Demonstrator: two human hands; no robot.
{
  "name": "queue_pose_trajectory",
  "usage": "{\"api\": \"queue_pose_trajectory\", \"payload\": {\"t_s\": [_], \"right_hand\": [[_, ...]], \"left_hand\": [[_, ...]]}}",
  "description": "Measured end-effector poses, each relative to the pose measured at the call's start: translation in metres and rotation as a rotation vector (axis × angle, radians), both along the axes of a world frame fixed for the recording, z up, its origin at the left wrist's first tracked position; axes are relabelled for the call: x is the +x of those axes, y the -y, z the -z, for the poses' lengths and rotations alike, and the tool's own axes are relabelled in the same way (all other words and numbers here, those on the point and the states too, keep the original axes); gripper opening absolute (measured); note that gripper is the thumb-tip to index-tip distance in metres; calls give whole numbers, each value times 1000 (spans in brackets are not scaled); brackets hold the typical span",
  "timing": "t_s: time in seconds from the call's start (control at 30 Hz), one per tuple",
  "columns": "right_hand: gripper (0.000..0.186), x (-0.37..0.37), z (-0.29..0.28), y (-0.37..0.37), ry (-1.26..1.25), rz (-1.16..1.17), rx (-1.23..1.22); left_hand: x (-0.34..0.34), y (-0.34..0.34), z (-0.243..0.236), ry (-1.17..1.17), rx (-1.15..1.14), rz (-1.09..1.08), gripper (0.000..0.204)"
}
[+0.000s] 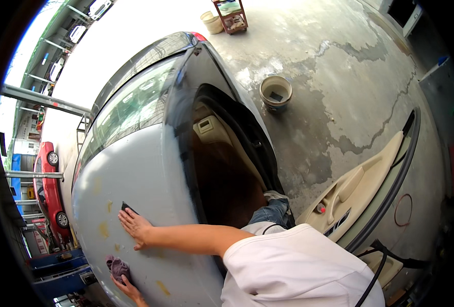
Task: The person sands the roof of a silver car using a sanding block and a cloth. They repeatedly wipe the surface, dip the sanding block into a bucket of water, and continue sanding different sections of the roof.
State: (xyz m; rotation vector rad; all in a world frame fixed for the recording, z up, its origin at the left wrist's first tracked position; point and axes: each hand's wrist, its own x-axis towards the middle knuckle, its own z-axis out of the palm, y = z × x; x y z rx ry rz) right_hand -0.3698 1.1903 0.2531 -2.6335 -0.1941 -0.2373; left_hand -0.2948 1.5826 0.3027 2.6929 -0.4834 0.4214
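Note:
My right hand [137, 230] lies flat with fingers spread on a pale grey, matte car panel [160, 194], pressing a dark pad [126, 207] that shows beyond the fingertips. Below it, my left hand [124, 286] grips a bunched purple-grey cloth [117, 266] against the same panel. Yellowish patches [163, 288] dot the surface. Beside my right arm, the car's doorway [222, 184] stands open, dark inside, with a beige trim part near its top. My jeans and shoe show at the sill.
An open door [347, 197] with beige lining and a hose [378, 271] are at right. A bucket [275, 89] stands on cracked concrete [370, 87]; another bucket [211, 23] and a trolley [229, 15] are farther back. A red car [50, 189] and metal posts are left.

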Motion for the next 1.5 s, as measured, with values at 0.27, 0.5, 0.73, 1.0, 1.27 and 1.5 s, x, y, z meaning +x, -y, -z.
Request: {"api": "queue_pose_trajectory", "payload": {"t_s": [0.27, 0.5, 0.73, 1.0, 1.27, 1.5], "right_hand": [[103, -45, -11, 32, 83, -90, 71], [97, 46, -13, 109, 61, -297, -51], [98, 64, -24, 100, -21, -24, -173], [92, 120, -25, 157, 5, -104, -185], [93, 36, -41, 75, 44, -592, -227], [85, 185, -28, 65, 115, -229, -197]], "left_hand": [[-15, 19, 1, 13, -110, 69, 73], [-55, 62, -12, 19, -161, -27, 77], [-53, 68, -7, 36, -123, -43, 75], [-51, 71, -15, 21, -114, -60, 77], [-62, 57, -20, 71, -54, -101, 85], [-52, 76, -19, 56, -103, -72, 86]]}}
